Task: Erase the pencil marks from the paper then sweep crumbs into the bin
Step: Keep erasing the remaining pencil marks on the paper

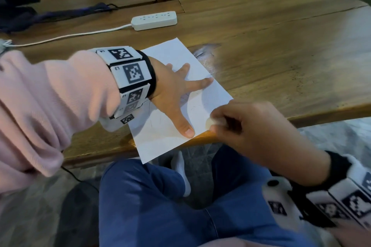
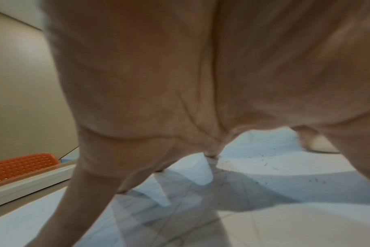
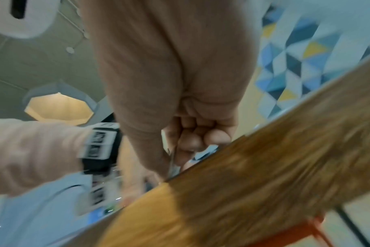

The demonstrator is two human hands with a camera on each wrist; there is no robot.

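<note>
- The paper lies at the near edge of the wooden table, one corner hanging off toward the person's lap; faint pencil marks show beside the left thumb.
- The left hand presses flat on the paper, fingers straight and spread, gripping nothing.
- The right hand is curled around a pale eraser, whose tip meets the paper's right edge.
- To erase well, I judge short strokes directed away from the left hand are best, with the spread fingers close to the rubbed patch so the sheet neither buckles nor slides off the edge.
- The left wrist view alone shows dark crumbs scattered on the paper; the head view is too coarse for them.
- The right wrist view shows the curled fingers from below, though blurred.
- No bin is identifiable in any view.
</note>
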